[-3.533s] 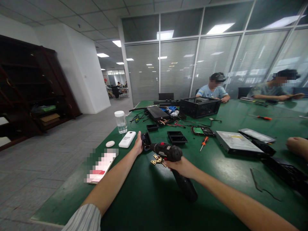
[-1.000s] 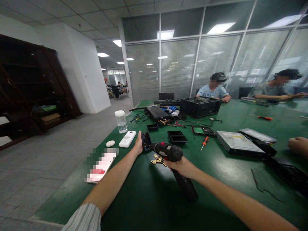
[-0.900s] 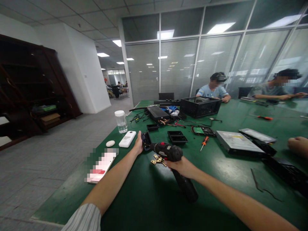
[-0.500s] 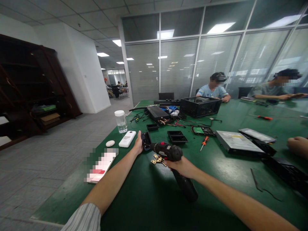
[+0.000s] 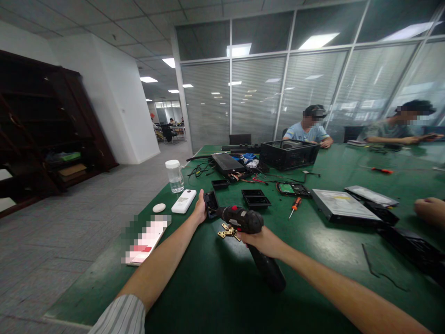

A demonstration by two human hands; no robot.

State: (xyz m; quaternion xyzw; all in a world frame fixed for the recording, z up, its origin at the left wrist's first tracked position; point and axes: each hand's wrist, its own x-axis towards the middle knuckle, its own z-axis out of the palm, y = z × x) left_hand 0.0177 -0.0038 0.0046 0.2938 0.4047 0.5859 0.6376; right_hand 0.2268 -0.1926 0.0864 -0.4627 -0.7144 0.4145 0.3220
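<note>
My left hand (image 5: 200, 208) is closed on the side of a small black box-like part (image 5: 210, 203), holding it tilted over the green table. In my right hand (image 5: 263, 241) is a black cordless drill (image 5: 243, 219), gripped by its handle. The drill's nose points left at the black part; whether the tip touches it I cannot tell. Several brass-coloured hinge-like pieces (image 5: 227, 231) show just under the drill. Two black open trays (image 5: 256, 198) lie beyond the drill, and a smaller black tray (image 5: 220, 184) lies behind the held part.
To the left stand a water bottle (image 5: 174, 176), a white device (image 5: 184, 201) and a round white case (image 5: 159, 208). An orange screwdriver (image 5: 295, 207), a silver drive (image 5: 344, 204) and a black computer case (image 5: 290, 154) are beyond. Another person's hand (image 5: 430, 211) rests at the right edge.
</note>
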